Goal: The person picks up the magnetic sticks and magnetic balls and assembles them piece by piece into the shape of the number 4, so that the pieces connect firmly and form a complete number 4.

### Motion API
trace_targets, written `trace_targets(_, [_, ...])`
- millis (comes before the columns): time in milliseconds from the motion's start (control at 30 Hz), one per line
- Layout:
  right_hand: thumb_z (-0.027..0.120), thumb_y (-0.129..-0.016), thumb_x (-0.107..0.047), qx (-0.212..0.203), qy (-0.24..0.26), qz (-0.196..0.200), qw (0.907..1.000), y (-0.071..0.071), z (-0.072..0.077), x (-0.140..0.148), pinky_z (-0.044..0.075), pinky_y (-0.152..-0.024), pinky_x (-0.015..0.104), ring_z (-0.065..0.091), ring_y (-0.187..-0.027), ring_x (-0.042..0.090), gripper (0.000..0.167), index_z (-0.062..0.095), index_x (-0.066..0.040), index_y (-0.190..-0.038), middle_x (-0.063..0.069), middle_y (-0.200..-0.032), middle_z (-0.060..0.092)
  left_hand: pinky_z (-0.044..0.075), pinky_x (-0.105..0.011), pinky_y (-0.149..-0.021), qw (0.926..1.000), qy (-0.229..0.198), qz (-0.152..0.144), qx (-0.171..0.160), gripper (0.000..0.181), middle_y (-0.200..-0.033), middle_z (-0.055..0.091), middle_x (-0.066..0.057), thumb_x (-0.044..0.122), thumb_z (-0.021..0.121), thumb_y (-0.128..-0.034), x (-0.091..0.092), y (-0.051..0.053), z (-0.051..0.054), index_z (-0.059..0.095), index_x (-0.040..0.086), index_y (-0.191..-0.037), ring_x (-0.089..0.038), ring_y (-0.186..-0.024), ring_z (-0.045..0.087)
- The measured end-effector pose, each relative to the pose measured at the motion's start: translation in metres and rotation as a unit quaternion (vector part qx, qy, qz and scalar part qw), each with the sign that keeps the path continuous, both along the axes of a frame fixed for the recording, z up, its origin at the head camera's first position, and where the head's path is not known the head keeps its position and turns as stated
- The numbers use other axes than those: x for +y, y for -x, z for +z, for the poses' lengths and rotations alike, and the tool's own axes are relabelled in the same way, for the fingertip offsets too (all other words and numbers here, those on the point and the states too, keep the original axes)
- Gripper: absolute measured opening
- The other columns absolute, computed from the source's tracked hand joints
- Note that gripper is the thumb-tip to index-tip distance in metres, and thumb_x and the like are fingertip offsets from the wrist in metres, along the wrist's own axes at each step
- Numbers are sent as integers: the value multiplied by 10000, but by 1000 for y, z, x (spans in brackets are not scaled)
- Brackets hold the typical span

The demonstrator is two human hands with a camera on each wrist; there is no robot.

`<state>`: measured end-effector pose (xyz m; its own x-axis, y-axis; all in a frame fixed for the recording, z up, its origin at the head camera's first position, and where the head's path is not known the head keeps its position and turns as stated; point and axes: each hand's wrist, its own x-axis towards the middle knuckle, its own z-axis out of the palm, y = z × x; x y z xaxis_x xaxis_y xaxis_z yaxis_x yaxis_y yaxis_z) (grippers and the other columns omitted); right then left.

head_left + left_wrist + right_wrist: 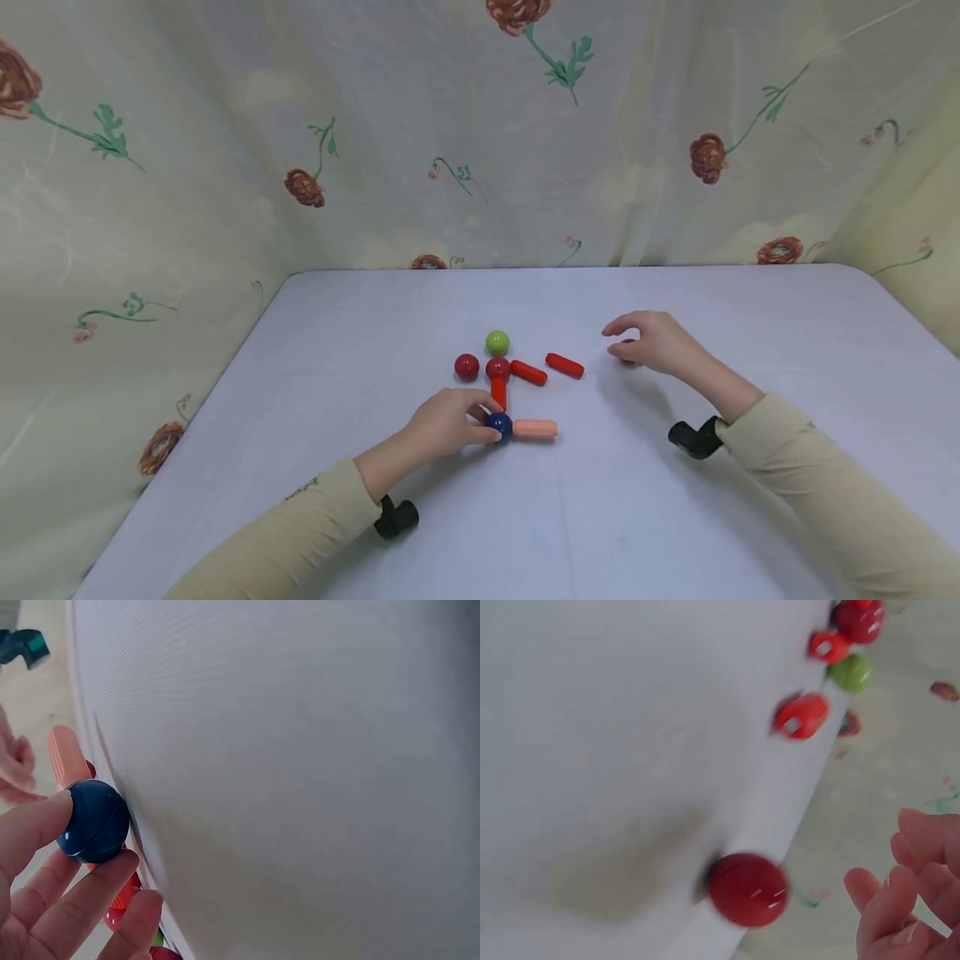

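Note:
The left hand point(456, 423) point(56, 900) holds a blue ball point(499, 427) point(95, 822) between thumb and fingers. A pink stick point(536, 429) point(66, 756) extends from the ball's right side in the head view. Above the ball, a red stick point(498, 393) reaches up to a red ball point(498, 369), with another red stick point(528, 372) at that ball's right. At the right, the right hand point(656, 340) point(915, 892) hovers with fingers apart by a separate red ball point(628, 353) point(748, 889); the right wrist view shows a gap between them.
A green ball point(497, 342) point(851, 673) lies behind the joined pieces and a red ball point(467, 367) to their left. One loose red stick point(565, 365) point(802, 716) lies toward the right hand. Flowered cloth point(375, 125) hangs behind the white table point(360, 325).

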<state>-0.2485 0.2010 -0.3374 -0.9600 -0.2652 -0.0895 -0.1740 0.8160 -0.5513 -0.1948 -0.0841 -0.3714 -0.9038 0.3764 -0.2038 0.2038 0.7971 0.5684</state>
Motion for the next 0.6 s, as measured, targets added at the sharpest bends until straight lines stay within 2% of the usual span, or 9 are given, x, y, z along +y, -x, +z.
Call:
trace_targets(233, [611,-856,-137,-265,-177,-129,9994,15,-14,22,523,-670,311,584,-817,265,388,537,29,-1199,298,-1194,481,464,-231,-611,10000,24,-16,18,269,-927,669,-22,207,731,-772,-1,1,-2,653,161,-1025,-148,-818,575])
trace_targets(467, [611,-854,-134,-587,-250,-241,9977,19,-19,24,499,-598,263,573,-695,214,386,533,31,-1194,273,-1114,511,465,-232,-606,10000,-34,11,-2,268,-926,671,-24,204,732,-771,-1,2,-1,651,160,-1023,-147,-807,577])
trace_targets(600, [617,-854,-141,-617,-287,-225,9974,21,-22,22,487,-582,254,552,-702,211,381,539,19,-1191,244,-1077,530,467,-231,-604,10000,-43,29,-42,268,-926,670,-24,205,731,-773,-1,2,-1,649,158,-1024,-143,-797,575])
